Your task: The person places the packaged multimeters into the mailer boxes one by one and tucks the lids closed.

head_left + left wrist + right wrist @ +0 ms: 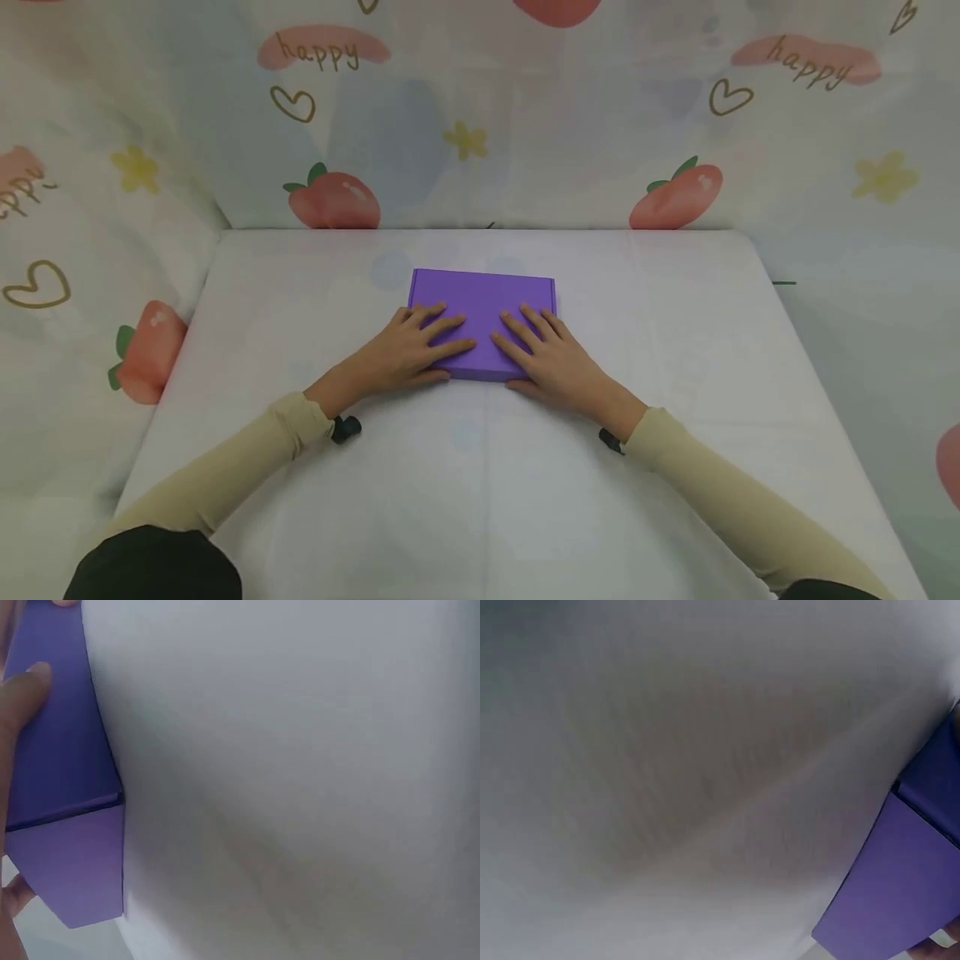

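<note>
A flat, closed purple box (pixel 483 292) lies on the white-covered table, roughly centred. My left hand (pixel 408 346) rests over its left part, the fingers spread and fairly straight across the lid. Over the right part my right hand (pixel 558 358) lies in much the same way. Both thumbs are low by the near side. In the left wrist view the left thumb (pixel 26 697) touches the dark front face of the box (pixel 67 757), whose lighter end panel shows below. The right wrist view catches a corner of the box (pixel 900 877) and a bit of fingers (pixel 934 949).
White cloth covers the table (pixel 480 500), which ends at a straight far edge. Behind and at the left hangs a printed curtain (pixel 525 108) with fruit, hearts and flowers. Small dark devices (pixel 347 429) sit at both wrists, below pale sleeves (pixel 225 467).
</note>
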Demonstrator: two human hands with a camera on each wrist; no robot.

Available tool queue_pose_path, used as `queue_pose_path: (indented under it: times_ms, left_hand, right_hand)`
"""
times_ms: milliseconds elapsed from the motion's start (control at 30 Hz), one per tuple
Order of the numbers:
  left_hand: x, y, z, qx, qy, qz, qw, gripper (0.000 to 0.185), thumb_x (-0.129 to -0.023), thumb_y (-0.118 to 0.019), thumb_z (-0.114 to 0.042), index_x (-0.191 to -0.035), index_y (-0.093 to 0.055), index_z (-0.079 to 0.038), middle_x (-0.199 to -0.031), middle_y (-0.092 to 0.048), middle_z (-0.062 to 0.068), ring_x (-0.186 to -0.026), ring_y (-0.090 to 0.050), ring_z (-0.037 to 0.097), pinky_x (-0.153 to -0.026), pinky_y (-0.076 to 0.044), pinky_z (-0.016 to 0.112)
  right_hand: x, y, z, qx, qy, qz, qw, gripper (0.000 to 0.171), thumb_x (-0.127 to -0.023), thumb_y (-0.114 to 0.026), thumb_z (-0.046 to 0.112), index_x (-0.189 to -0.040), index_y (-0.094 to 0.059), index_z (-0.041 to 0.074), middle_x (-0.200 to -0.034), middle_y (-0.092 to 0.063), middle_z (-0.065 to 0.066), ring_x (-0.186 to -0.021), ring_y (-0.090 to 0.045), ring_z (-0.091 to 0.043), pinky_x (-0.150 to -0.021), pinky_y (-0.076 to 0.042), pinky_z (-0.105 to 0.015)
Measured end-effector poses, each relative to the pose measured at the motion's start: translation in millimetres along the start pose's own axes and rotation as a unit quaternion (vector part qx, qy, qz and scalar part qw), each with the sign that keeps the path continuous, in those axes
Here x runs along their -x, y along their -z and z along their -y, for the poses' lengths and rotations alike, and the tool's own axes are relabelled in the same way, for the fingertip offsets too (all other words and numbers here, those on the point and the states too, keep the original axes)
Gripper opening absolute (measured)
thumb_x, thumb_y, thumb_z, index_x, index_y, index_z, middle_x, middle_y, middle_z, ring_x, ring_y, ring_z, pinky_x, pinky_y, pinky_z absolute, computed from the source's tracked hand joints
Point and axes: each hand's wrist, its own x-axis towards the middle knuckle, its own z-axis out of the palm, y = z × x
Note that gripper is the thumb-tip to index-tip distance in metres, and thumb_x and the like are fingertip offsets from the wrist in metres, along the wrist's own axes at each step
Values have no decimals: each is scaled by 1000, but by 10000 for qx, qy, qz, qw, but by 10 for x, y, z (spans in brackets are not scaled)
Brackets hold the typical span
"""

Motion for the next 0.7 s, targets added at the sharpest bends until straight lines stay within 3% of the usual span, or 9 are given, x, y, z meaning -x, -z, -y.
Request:
queue_pose_path:
  times_ms: [100,200,267,367,500,600,700]
  left_hand:
    - [-2,-12,-22,268,195,36,9994,59,-100,-67,-49,-154,-52,-32,-161,-48,9,-151,-39,42,-106,-44,62]
    - [-8,-3,-60,977,696,-37,9928,49,-101,-65,-45,-147,-60,-28,-160,-50,6,-154,-37,39,-114,-39,63]
    - [-10,13,-90,1543,1173,-240,9807,41,-103,-65,-38,-141,-65,-24,-157,-53,6,-155,-36,37,-120,-35,62]
    - [-15,21,-128,2075,1736,-803,9594,30,-102,-68,-24,-131,-70,-17,-151,-57,10,-152,-39,38,-125,-30,57]
    - [-6,-2,-163,2082,2350,-1326,9401,40,-96,-76,-20,-133,-66,-11,-152,-50,19,-150,-36,43,-125,-30,58]
    - [2,9,-200,2393,3019,-1332,9132,61,-93,-81,-23,-146,-56,-9,-159,-40,22,-152,-32,45,-124,-31,59]
    - [-2,51,-242,2959,3650,-1181,8748,79,-93,-80,-26,-158,-40,-6,-163,-34,24,-153,-33,43,-125,-33,56]
  right_hand:
    - [5,-4,-4,-149,-127,155,9997,75,-97,-69,51,-160,-43,18,-169,-34,-15,-158,-27,-45,-127,-24,-62]
    - [4,-18,-4,-531,-266,141,9981,72,-100,-65,51,-160,-42,20,-171,-31,-13,-160,-23,-43,-129,-19,-61]
    - [3,-44,-2,-822,-359,-16,9960,67,-102,-61,50,-159,-44,21,-171,-32,-11,-160,-22,-41,-130,-18,-59]
    - [0,-80,4,-1235,-581,-388,9899,56,-105,-56,44,-155,-50,20,-169,-37,-10,-159,-26,-40,-129,-20,-58]
    - [6,-88,10,-1684,-1180,-965,9739,47,-105,-57,33,-146,-58,11,-161,-46,-15,-155,-32,-41,-126,-27,-60]
    - [24,-104,6,-1994,-1720,-1314,9557,53,-101,-63,28,-146,-53,3,-159,-45,-20,-153,-34,-42,-123,-30,-60]
    - [52,-126,21,-2419,-2258,-1480,9320,66,-98,-67,28,-152,-42,0,-162,-36,-23,-153,-31,-44,-123,-31,-62]
